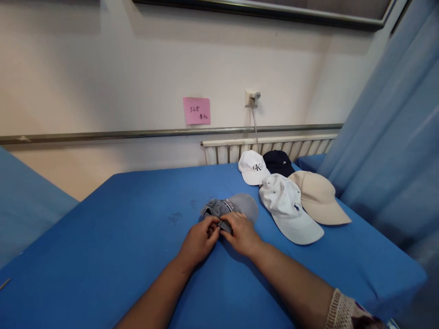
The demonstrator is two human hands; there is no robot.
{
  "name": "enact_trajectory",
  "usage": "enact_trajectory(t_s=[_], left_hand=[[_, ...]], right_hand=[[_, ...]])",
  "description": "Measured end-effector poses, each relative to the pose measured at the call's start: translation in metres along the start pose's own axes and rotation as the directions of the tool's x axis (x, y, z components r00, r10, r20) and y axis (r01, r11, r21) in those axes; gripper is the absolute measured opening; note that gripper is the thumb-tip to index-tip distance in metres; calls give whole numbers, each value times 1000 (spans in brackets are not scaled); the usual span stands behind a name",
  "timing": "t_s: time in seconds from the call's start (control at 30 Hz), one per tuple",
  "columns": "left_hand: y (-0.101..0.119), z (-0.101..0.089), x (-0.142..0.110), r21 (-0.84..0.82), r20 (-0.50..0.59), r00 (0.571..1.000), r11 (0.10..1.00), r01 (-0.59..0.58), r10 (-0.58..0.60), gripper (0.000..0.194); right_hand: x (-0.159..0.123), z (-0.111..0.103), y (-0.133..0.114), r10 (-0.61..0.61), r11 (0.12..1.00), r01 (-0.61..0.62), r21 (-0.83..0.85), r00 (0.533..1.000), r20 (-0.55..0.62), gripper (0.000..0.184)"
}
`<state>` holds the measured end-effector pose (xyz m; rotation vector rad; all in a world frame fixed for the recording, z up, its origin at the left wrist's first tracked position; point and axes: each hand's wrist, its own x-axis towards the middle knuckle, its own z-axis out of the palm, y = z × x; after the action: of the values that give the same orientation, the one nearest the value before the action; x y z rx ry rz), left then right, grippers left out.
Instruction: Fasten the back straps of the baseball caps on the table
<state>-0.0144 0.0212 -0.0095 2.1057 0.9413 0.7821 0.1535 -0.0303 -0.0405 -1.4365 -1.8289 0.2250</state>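
Note:
A grey baseball cap [244, 204] lies on the blue-covered table, its brim pointing to the right and away from me. My left hand [200, 240] pinches the near edge of the cap between thumb and fingers. Close beside it, my right hand [242, 232] grips the same near edge, thumb below and fingers over the cap. A dark grey strip, seemingly the cap's back strap, shows between my fingertips. My hands hide part of the crown.
Right of the grey cap lie a white polo-logo cap [280, 196], a beige cap [313, 194], a white lettered cap [253, 165] and a navy cap [277, 161]. Behind the blue table [137, 219] stand a radiator [233, 151] and wall. A blue curtain [387, 114] hangs at right.

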Motion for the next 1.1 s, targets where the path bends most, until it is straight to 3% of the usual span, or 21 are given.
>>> enact_trajectory(t_s=[0.13,0.4,0.6,0.8,1.1], left_hand=[[3,-3,0,-38,60,998,999,-1,3,18],[-4,-5,3,-218,4,997,973,77,-78,18],[-7,-6,3,-102,17,999,994,47,-45,17],[-6,-4,2,-128,-19,998,990,58,-61,14],[-8,3,3,41,-50,997,997,-62,64,4]], right_hand=[[1,1,6,-21,999,21,33,1000,1,26],[0,0,12,-63,995,65,78,998,-25,25],[0,4,13,16,995,-12,100,999,-39,28],[-1,4,12,44,992,-38,123,998,-41,26],[-3,5,9,74,988,-66,140,996,-56,26]])
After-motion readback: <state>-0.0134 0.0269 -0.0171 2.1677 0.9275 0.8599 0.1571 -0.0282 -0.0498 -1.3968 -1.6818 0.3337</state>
